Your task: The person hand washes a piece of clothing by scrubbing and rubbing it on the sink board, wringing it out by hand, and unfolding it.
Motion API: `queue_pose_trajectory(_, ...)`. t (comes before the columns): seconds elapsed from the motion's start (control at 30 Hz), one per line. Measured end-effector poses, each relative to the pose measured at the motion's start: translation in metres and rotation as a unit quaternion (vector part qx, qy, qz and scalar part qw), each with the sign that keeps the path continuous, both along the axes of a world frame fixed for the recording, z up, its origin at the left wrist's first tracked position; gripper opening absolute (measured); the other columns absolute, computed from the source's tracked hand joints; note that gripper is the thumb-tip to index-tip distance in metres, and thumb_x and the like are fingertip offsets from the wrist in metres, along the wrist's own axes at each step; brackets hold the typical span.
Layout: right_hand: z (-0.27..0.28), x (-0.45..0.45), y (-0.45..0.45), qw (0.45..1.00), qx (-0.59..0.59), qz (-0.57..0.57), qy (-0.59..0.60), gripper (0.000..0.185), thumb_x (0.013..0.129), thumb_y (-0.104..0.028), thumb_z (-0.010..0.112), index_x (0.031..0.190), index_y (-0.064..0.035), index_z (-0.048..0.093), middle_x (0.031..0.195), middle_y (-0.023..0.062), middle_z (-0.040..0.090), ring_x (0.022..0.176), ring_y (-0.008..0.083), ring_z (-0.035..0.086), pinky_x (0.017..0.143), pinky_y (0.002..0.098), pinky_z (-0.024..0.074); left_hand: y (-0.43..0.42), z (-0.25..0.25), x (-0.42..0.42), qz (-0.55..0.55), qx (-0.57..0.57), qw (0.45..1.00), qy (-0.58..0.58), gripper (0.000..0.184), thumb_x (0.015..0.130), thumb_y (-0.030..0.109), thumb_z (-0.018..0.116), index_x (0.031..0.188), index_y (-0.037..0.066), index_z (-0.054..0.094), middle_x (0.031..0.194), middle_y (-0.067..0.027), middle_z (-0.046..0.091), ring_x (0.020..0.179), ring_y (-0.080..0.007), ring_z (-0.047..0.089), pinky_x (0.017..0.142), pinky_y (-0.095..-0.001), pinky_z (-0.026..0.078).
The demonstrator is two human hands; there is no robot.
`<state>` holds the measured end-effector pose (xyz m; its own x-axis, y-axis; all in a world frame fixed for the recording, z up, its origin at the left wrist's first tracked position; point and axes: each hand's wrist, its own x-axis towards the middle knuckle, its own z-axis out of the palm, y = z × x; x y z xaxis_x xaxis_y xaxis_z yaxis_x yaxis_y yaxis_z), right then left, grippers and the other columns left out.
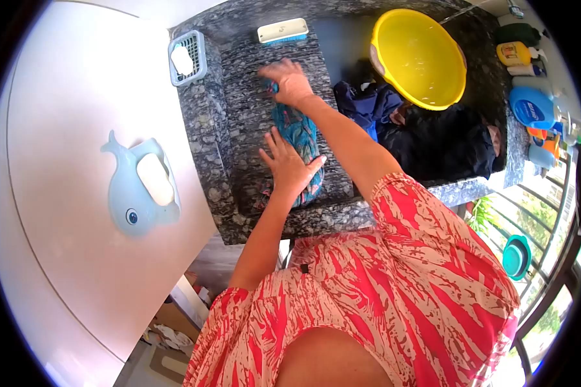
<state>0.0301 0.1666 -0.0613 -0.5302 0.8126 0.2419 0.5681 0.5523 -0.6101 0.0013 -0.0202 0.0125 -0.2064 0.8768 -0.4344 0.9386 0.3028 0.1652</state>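
Observation:
A wet teal patterned cloth [300, 132] lies bunched lengthwise on the ribbed stone washboard slab. My left hand [286, 166] rests on its lower part, palm down, with fingers and thumb spread. Over the far end of the cloth is my right hand [289, 82], fingers stretched toward the left and slightly blurred. A bit of blue shows beneath its palm. A scrubbing brush [283, 29] with a white back and blue bristles lies beyond my right hand, apart from it.
A yellow basin [419, 58] sits in the dark sink at right, beside dark wet clothes [439, 142]. Bottles, including a blue one [532, 108], line the right ledge. A soap basket [187, 58] stands at left; a whale soap holder [132, 187] is on the white wall.

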Motion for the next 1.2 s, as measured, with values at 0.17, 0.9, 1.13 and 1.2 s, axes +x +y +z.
queue_pose_trajectory(0.17,0.083,0.064,-0.093,0.993,-0.033,0.097,0.066,0.015,0.072,-0.025,0.068,0.084,-0.017,0.069,0.096,0.012,0.064,0.098,0.0351,0.059,0.088,0.0479,0.0482,-0.007,-0.037,-0.007,-0.043,0.1,0.992,0.063,0.105,0.078,0.065,0.061,0.148,-0.002,0.021,0.156,-0.0245,0.007,0.144,-0.0441,0.001,0.109,-0.0666,0.004)
queue_pose_trajectory(0.9,0.005,0.01,0.002,0.994,0.049,-0.047,-0.084,0.032,0.078,-0.038,0.067,0.1,-0.0141,0.066,0.108,0.0077,0.062,0.107,0.0312,0.052,0.091,0.0574,0.0371,0.017,-0.009,-0.005,-0.011,0.016,1.0,-0.002,0.094,0.08,0.064,0.058,0.137,-0.009,0.041,0.155,-0.0227,0.013,0.144,-0.0432,0.004,0.111,-0.0627,0.001)
queue_pose_trajectory(1.13,0.058,0.077,-0.108,0.994,-0.026,0.106,-0.006,0.027,0.076,-0.044,0.066,0.088,-0.0196,0.068,0.105,0.0098,0.059,0.102,0.0302,0.054,0.083,0.0518,0.0411,0.002,-0.034,-0.011,-0.079,0.187,0.979,0.036,0.088,0.083,0.064,0.055,0.147,0.008,0.033,0.155,-0.0212,0.014,0.144,-0.0425,0.0,0.112,-0.0619,0.002)
queue_pose_trajectory(1.2,0.035,0.071,-0.091,0.99,-0.009,0.139,-0.028,0.024,0.076,-0.039,0.067,0.089,-0.0187,0.067,0.104,0.0097,0.058,0.098,0.0299,0.056,0.081,0.0514,0.042,0.009,-0.027,-0.007,-0.04,0.123,0.992,-0.01,0.089,0.083,0.064,0.056,0.144,0.002,0.036,0.155,-0.0221,0.016,0.144,-0.0422,0.001,0.112,-0.0616,0.002)
